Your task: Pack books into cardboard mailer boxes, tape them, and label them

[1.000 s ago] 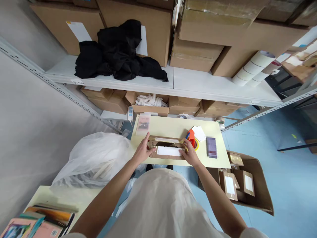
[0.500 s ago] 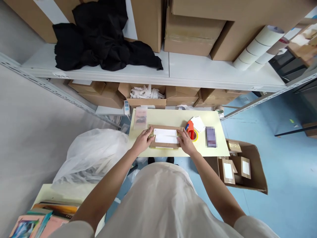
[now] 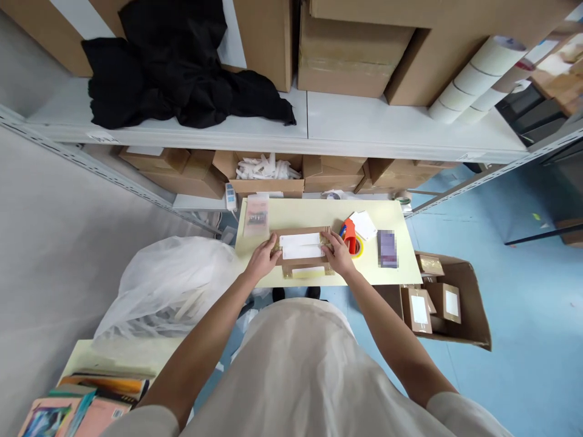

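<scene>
Between my two hands is a small brown cardboard box, over the near part of a pale yellow table. White labels with a seam between them cover its upper face. My left hand grips the left end, thumb toward me. My right hand closes on the right end, its fingers at the label's edge. Below the box, on my side, shows a brown taped surface with a pale yellowish strip; whether it is a second box or a side face I cannot tell. An orange tape dispenser lies just right of my right hand.
White cards and a blurred purple item lie to the right, a clear pouch to the left. A large carton holding labelled boxes stands on the floor at right. Shelving rises behind; a white plastic bag bulges at left.
The box has shifted slightly away from me and to the left in both hands. More of the brown surface with the yellowish strip now shows below it. The view has moved slightly.
</scene>
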### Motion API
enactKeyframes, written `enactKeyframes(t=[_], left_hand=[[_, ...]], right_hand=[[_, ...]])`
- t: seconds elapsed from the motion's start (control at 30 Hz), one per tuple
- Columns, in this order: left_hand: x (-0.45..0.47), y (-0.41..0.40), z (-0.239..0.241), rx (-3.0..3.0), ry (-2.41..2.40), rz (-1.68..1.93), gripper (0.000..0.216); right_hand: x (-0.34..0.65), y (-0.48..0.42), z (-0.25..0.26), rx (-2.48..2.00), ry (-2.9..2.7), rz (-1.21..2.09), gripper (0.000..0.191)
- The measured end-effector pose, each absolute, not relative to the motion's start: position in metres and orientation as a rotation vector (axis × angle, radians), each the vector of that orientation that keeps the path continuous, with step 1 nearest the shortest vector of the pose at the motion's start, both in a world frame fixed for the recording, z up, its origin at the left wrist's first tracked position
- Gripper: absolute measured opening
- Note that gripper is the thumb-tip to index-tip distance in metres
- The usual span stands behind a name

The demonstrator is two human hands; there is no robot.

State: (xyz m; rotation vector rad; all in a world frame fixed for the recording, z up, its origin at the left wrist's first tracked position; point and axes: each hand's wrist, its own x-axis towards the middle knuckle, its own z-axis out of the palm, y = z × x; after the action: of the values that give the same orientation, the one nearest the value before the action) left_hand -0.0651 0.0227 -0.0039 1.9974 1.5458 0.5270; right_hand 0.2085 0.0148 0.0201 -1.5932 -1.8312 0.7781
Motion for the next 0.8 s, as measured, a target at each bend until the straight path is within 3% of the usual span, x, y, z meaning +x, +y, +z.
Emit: enactKeyframes(t=[0.4, 0.63, 0.8], left_hand=[[-0.068, -0.003, -0.01, 1.966, 1.501, 0.589, 0.06], [-0.043, -0.005, 0.003, 2.306, 1.767, 0.311, 0.047], [-0.023, -0.014, 0.009, 2.545, 1.52, 0.125, 0.068]], right_hand=[[0.21, -0.012, -0.02, -1.616, -1.74, 0.842, 0.046], [0.207, -0.002, -0.02, -1.743, -1.763, 0.748, 0.047], [0.2, -0.012, -0.025, -1.766, -1.803, 0.735, 0.051]])
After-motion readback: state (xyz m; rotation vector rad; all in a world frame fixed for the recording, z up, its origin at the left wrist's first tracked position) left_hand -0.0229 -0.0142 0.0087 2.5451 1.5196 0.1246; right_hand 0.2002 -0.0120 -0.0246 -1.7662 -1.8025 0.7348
